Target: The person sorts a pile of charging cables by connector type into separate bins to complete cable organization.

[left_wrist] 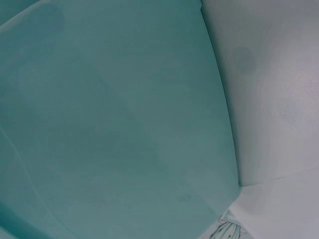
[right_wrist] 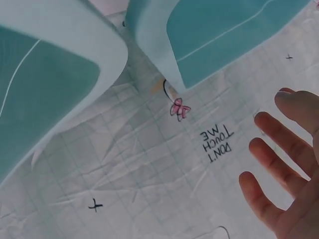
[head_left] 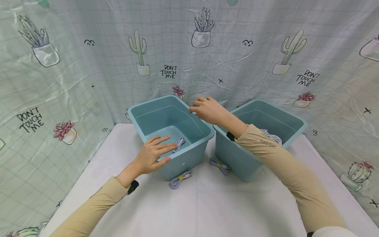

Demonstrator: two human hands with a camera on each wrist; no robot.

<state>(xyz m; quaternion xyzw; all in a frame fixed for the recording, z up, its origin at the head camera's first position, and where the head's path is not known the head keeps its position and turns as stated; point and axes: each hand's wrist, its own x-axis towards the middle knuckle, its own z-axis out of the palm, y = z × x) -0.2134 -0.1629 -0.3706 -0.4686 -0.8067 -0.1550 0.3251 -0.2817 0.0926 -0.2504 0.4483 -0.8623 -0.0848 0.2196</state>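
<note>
My left hand [head_left: 152,155] is at the near left corner of the left teal bin [head_left: 186,163], its fingers straight and spread over the rim. Close to those fingertips, a white cable bundle [head_left: 180,143] lies inside this bin. In the left wrist view, the bin's teal wall [left_wrist: 129,109] fills most of the picture. My right hand [head_left: 211,112] hovers above the bin's far right rim, fingers loosely bent and holding nothing. Its relaxed fingers [right_wrist: 266,196] also show in the right wrist view. The right forearm crosses over the right teal bin [head_left: 232,159].
Coiled white cables [head_left: 274,138] lie in the right bin, partly hidden by the sleeve. Two cable bundles with yellow ties, one left [head_left: 177,181] and one right [head_left: 219,165], lie on the white table [head_left: 207,210] before the bins. A cactus-print curtain [head_left: 231,65] hangs behind.
</note>
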